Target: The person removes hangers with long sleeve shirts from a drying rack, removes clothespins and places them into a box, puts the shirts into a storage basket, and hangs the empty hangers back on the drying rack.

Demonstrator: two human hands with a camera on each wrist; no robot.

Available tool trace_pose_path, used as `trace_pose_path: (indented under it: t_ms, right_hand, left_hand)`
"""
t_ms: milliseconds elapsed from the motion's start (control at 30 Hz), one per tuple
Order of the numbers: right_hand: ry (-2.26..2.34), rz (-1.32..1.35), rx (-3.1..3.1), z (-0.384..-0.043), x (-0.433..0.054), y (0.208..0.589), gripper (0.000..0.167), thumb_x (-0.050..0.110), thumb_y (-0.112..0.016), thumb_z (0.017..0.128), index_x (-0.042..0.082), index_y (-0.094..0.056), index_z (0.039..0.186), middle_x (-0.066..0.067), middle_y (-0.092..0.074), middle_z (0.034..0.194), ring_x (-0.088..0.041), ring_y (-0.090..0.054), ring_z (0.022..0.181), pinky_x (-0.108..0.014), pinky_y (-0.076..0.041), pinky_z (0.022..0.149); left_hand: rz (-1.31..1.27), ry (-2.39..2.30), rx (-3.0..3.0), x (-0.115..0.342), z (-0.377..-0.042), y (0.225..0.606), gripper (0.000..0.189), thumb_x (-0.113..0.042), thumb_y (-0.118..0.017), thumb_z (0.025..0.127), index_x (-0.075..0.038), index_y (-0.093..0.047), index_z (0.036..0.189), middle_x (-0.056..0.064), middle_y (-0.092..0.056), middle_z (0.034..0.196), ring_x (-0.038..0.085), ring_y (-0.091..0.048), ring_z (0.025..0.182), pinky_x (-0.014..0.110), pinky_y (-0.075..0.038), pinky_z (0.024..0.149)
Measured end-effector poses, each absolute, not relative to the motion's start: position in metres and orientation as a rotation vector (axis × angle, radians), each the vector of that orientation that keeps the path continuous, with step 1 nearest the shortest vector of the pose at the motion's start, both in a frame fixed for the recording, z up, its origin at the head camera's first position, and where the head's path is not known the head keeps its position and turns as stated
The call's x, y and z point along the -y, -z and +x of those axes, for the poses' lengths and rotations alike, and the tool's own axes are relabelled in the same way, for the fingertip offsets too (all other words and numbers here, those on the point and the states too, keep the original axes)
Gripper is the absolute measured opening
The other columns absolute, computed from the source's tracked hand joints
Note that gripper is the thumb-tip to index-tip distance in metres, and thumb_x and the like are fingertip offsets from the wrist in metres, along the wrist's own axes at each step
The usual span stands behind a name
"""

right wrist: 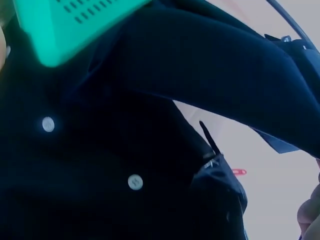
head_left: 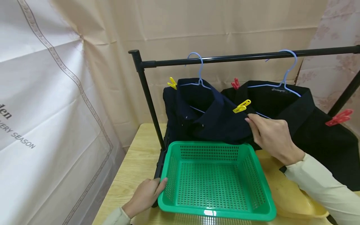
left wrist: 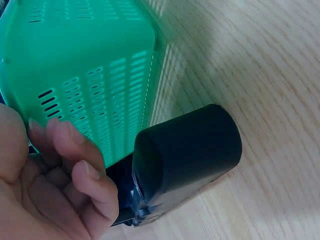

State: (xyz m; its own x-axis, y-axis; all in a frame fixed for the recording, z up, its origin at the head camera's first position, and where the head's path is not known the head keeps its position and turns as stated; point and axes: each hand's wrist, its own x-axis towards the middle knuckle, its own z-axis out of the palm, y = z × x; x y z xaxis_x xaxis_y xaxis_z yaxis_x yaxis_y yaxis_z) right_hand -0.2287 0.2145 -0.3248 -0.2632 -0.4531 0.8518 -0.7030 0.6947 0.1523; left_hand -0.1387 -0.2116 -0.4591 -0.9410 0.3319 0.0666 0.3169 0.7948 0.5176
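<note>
Both hands were busy: the left hand (head_left: pixel 146 193) had its thumb over the green basket's (head_left: pixel 216 210) rim on the left side, fingers bent along the outside, while the right hand (head_left: pixel 271 136) pinched the navy shirt (head_left: pixel 219 125) by its shoulder, just beside a yellow clip (head_left: pixel 242 106).

So the basket sat nearest, longer side running left to right, and the shirt hung beyond its far rim: ahead and to the right of the left hand, but leftward of the right one, which was easily the closer. That pinched shoulder sloped from the collar down toward the fingers. Couldn't tell if the shirt's front actually touched the rim.

Room-wise, a yellow basin (head_left: pixel 277 181) and a black shirt (head_left: pixel 326 150) crowded the right; more space on the left, where worktop (head_left: pixel 132 162) showed past the rack's leg (head_left: pixel 152 109).

Farther up, a blue hanger (head_left: pixel 201 72) hooked over the black rod (head_left: pixel 239 58), with beige curtain (head_left: pixel 213 25) behind everything.
</note>
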Motion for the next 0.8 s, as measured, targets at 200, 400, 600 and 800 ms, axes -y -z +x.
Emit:
trace_pose_path:
  t_ms: [200, 400, 600, 800]
  right_hand:
    - [-0.291, 0.847, 1.803, -0.225, -0.219, 0.312, 0.044, 0.026, -0.047, 0.111, -0.01, -0.067, 0.098, -0.015, -0.063, 0.067, -0.022, -0.051, 0.039, -0.031, -0.036, 0.036]
    - [-0.335, 0.778, 1.718, -0.214, -0.221, 0.299, 0.047, 0.029, -0.048, 0.111, -0.011, -0.066, 0.093, -0.016, -0.059, 0.061, -0.026, -0.047, 0.037, -0.036, -0.033, 0.035]
    - [-0.404, 0.709, 1.605, -0.197, -0.217, 0.285, 0.053, 0.035, -0.049, 0.11, -0.01, -0.064, 0.086, -0.016, -0.049, 0.052, -0.031, -0.036, 0.033, -0.037, -0.022, 0.033]
    - [-0.395, 0.679, 1.567, -0.19, -0.227, 0.285, 0.058, 0.039, -0.048, 0.11, -0.01, -0.064, 0.085, -0.019, -0.049, 0.052, -0.035, -0.034, 0.033, -0.038, -0.019, 0.033]
  left_hand:
    - [0.528, -0.837, -2.991, 0.211, -0.137, 0.461, 0.049, -0.04, -0.044, 0.112, -0.019, -0.049, 0.068, -0.012, -0.036, 0.056, 0.002, -0.036, 0.048, 0.024, -0.033, 0.045]
    - [0.545, -0.823, -3.021, 0.212, -0.138, 0.462, 0.049, -0.041, -0.044, 0.111, -0.02, -0.049, 0.067, -0.012, -0.035, 0.056, 0.002, -0.036, 0.048, 0.024, -0.033, 0.044]
    - [0.527, -0.837, -2.987, 0.212, -0.139, 0.458, 0.051, -0.044, -0.042, 0.111, -0.019, -0.051, 0.068, -0.011, -0.037, 0.057, 0.003, -0.038, 0.048, 0.025, -0.034, 0.044]
    - [0.517, -0.827, -2.995, 0.211, -0.138, 0.456, 0.049, -0.04, -0.044, 0.112, -0.019, -0.05, 0.067, -0.011, -0.037, 0.057, 0.004, -0.038, 0.048, 0.025, -0.034, 0.044]
